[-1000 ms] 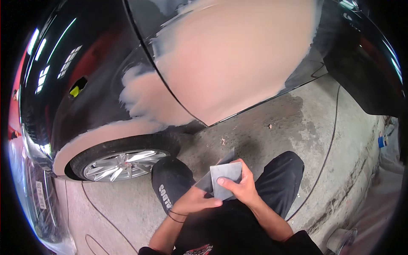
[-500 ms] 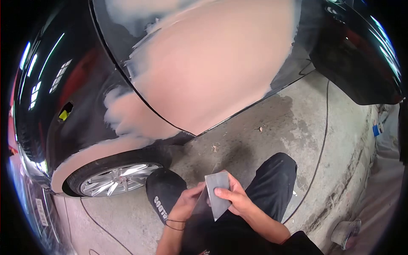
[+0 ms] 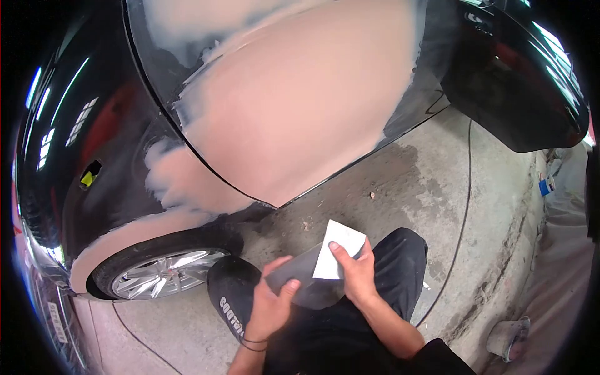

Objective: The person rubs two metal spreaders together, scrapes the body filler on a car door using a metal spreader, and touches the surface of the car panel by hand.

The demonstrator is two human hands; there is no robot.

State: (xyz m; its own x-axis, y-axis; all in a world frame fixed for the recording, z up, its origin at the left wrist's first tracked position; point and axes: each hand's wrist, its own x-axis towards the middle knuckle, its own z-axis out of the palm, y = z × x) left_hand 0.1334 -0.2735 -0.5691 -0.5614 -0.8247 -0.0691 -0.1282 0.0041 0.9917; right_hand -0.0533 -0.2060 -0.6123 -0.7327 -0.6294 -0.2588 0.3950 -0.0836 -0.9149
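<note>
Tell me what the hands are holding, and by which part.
The left hand pinches a dark sheet by its left end; the right hand grips a pale piece at its right side, thumb on its face. Whether they join is unclear.

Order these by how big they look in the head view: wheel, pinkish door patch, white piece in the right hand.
1. Pinkish door patch
2. Wheel
3. White piece in the right hand

White lettering [image 3: 231,317] on one leg of the person's dark trousers [image 3: 232,279] is partly legible, seemingly ending in "ALDOS"; the number plate [image 3: 57,322] at lower left carries characters too small to read surely
</note>
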